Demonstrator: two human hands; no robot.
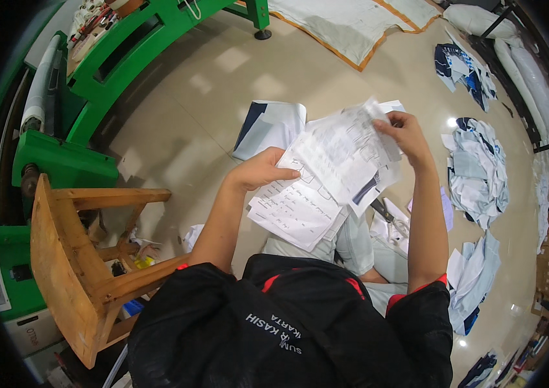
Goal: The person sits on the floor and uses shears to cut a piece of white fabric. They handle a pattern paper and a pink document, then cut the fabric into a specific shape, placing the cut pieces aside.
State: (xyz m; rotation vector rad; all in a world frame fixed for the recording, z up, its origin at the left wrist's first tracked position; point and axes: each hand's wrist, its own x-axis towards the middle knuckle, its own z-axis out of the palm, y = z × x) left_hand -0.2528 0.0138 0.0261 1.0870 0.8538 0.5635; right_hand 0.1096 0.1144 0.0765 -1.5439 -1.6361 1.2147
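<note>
While the left hand grips a bundle of white paper sheets by its left edge, thumb laid flat on top and the other fingers mostly hidden beneath, the right hand pinches the upper right corner of the topmost ones between thumb and fingers. The sheets are held up in front of the person's black top, overlapping in a loose fan; handwriting and line sketches show on the lower ones, and the upper ones are partly blurred. Scissors lie near the inner side of the right forearm, and a lilac piece shows just past its outer side. Beyond the bundle, folded fabric in white, pale blue and navy lies on the glossy floor. Farther right, cloth piles in similar colours lie apart in a row. At the left is a wooden stool, close to a green machine. A white sheet with orange edging is spread at the far end, and wrapped rolls sit at the upper right.
</note>
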